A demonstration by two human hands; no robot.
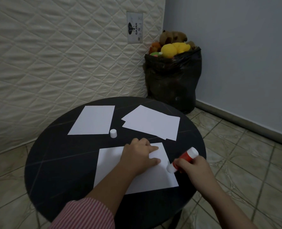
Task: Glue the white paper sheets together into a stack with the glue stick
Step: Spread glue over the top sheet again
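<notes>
Head view: right hand (196,167) rubs glue stick (183,159) on sheet (137,179).

"GAJAH" on mattress label (135,28)

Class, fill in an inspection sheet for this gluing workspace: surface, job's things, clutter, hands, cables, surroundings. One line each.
Surface: round dark table, with faint pale lines.
Job's things: near sheet under the hands; single sheet far left; loose pile of sheets far right, edges uneven; glue stick uncapped; its white cap upright beside the single sheet.
Clutter: nothing seen on the table.
Hands: left hand flat on the near sheet; right hand grips the glue stick, tip at the sheet's right edge.
Cables: nothing seen.
Surroundings: quilted mattress upright behind; black bag of soft toys in the corner; tiled floor.
</notes>
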